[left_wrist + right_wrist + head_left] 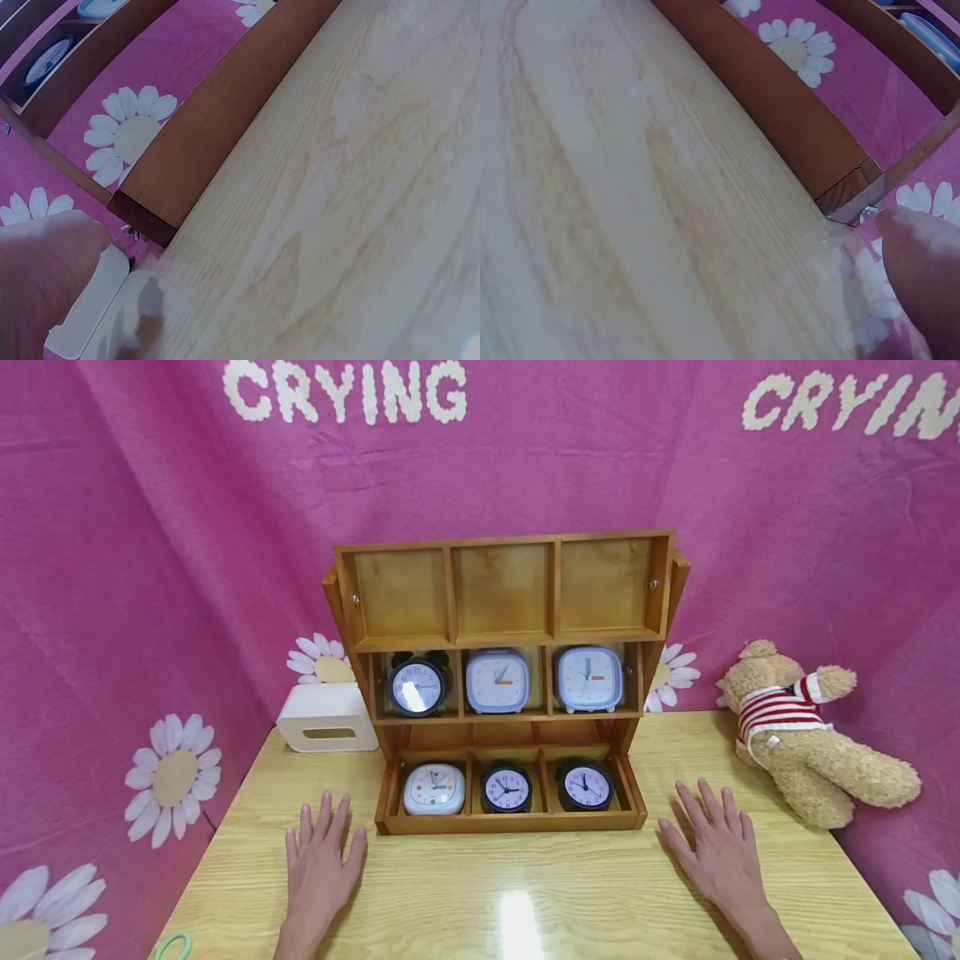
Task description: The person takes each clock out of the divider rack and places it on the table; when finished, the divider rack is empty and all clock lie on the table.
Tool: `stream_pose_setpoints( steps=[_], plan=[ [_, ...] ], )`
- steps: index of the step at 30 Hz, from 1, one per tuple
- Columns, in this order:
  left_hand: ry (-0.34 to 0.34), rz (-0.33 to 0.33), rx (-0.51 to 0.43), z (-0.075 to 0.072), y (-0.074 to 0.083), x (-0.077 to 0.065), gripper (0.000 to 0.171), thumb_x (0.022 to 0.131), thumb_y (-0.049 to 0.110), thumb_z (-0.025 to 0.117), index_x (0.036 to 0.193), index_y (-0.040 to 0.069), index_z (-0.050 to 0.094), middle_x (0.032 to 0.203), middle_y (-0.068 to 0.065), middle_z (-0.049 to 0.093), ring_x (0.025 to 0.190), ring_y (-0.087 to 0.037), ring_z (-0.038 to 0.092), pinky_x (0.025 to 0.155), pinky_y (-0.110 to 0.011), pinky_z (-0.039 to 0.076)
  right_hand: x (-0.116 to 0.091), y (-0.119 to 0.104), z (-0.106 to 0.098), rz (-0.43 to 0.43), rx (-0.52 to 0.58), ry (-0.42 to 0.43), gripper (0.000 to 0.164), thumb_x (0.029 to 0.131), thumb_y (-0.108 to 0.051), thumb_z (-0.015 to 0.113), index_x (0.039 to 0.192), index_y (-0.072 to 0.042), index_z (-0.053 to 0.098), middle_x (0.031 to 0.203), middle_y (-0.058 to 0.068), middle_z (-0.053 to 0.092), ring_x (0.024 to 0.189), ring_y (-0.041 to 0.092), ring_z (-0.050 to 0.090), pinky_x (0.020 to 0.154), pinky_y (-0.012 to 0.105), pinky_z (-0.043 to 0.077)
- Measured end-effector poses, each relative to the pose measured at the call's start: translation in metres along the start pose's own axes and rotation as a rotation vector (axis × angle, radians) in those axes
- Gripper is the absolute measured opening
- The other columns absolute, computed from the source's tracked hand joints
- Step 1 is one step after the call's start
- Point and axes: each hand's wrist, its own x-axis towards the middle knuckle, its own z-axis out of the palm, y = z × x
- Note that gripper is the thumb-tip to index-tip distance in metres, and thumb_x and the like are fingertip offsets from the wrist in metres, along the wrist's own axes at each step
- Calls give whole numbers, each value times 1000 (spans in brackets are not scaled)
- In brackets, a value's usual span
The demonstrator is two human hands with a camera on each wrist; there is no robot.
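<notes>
Left of a brown wooden three-tier shelf point(510, 823), my left hand point(321, 868) rests on the table with fingers spread, holding nothing. My right hand point(720, 856) lies likewise at the shelf's right. The bottom tier holds a pale blue alarm clock point(434, 802) and two black round clocks, one in the middle point(507, 806) and one at right point(585, 802). On the middle tier stand a black twin-bell clock point(417, 700), a purple-rimmed clock point(497, 700) and a light blue one point(589, 697). Bare wooden backs show in the top tier's three compartments.
A white box with a slot point(322, 710) stands behind the left hand. The teddy bear point(787, 735) in a striped shirt leans at the back right. A green ring-shaped thing point(174, 943) lies at the front left edge. Pink cloth point(562, 468) hangs behind the wooden table point(442, 893).
</notes>
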Motion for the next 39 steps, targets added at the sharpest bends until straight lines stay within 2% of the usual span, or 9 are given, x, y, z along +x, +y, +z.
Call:
stream_pose_setpoints(
  steps=[3, 6, 11, 18, 24, 29, 32, 35, 39],
  plan=[
    [-1, -3, -23, 1, 1, 0, 62, 110, 44, 45, 161, 10, 39, 170, -20, 24, 154, -54, 12, 122, -74, 5, 2, 1, -3, -11, 14, 13, 69, 104, -49, 58, 162, -18, 38, 166, 25, 31, 153, 53, 16, 115, 78, 15],
    [8, -8, -79, 2, 3, 1, 61, 111, 45, 44, 161, 11, 39, 170, -20, 24, 155, -54, 12, 122, -74, 5, 9, 2, -8, -51, 56, 82, 67, 103, -42, 61, 160, -13, 40, 163, 28, 34, 152, 54, 20, 114, 77, 20],
    [-20, -18, -238, 4, 7, 7, 65, 110, 47, 45, 163, 11, 35, 173, -17, 18, 157, -51, 6, 123, -73, 3, 28, -4, -24, -134, 148, 224, 68, 100, -32, 68, 158, -5, 43, 160, 28, 39, 150, 51, 29, 122, 67, 24],
    [-92, -71, -462, 9, 18, 14, 75, 108, 50, 52, 165, 9, 27, 174, -15, 10, 159, -46, 0, 124, -71, 1, 61, -31, -53, -218, 261, 368, 69, 96, -27, 72, 155, 0, 46, 161, 23, 43, 151, 43, 35, 128, 51, 24],
    [-120, -157, -645, 18, 25, 15, 86, 103, 51, 61, 168, 12, 20, 175, -9, 12, 160, -37, 11, 128, -59, 13, 85, -58, -68, -281, 395, 486, 71, 98, -40, 71, 153, -1, 50, 158, 20, 49, 147, 40, 43, 127, 36, 27],
    [-96, -148, -743, 30, 29, 15, 87, 101, 40, 69, 165, 3, 23, 171, -17, 21, 157, -36, 22, 127, -49, 22, 99, -81, -68, -357, 480, 571, 79, 97, -56, 68, 148, 3, 55, 149, 26, 56, 142, 36, 50, 124, 28, 32],
    [-74, -133, -777, 34, 31, 16, 84, 101, 33, 72, 163, -2, 27, 169, -22, 25, 155, -37, 26, 125, -46, 25, 105, -93, -68, -387, 505, 587, 83, 95, -60, 68, 148, 3, 54, 147, 28, 57, 141, 34, 51, 124, 29, 33],
    [-59, -120, -794, 36, 34, 15, 81, 100, 28, 73, 161, -5, 30, 165, -26, 31, 152, -39, 31, 123, -47, 28, 111, -105, -69, -390, 531, 562, 87, 93, -60, 71, 150, 2, 52, 150, 25, 55, 142, 34, 50, 124, 29, 33],
    [-31, -112, -801, 37, 36, 14, 77, 100, 22, 74, 159, -6, 34, 162, -28, 36, 149, -40, 35, 120, -48, 32, 119, -119, -68, -377, 555, 503, 85, 87, -41, 84, 152, 1, 50, 154, 21, 53, 143, 37, 48, 124, 29, 32]
  ],
)
